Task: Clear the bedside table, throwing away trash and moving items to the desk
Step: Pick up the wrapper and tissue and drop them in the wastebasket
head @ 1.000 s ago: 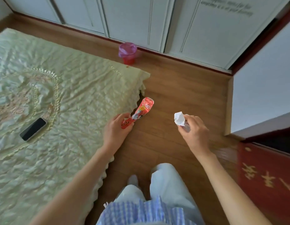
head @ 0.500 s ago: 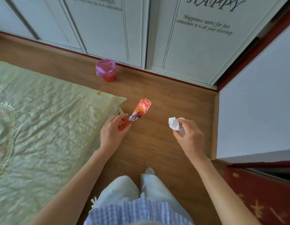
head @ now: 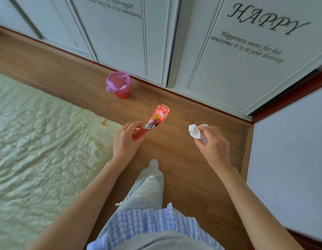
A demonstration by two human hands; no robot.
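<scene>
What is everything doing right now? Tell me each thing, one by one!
Left hand: closed on the red wrapper.
Red wrapper: held up off the floor, opened at the top.
Right hand: pinching the white tissue.
White tissue: crumpled, held in the air.
Little bin: upright on the floor, lined with a pink bag, no lid.
Cupboard doors: shut.

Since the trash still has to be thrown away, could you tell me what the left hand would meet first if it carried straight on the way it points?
Probably nothing close: the left hand, holding the red snack wrapper, points up and right over bare wooden floor towards the white wardrobe doors. The small red bin sits left of that line, though depth is unclear.
</scene>
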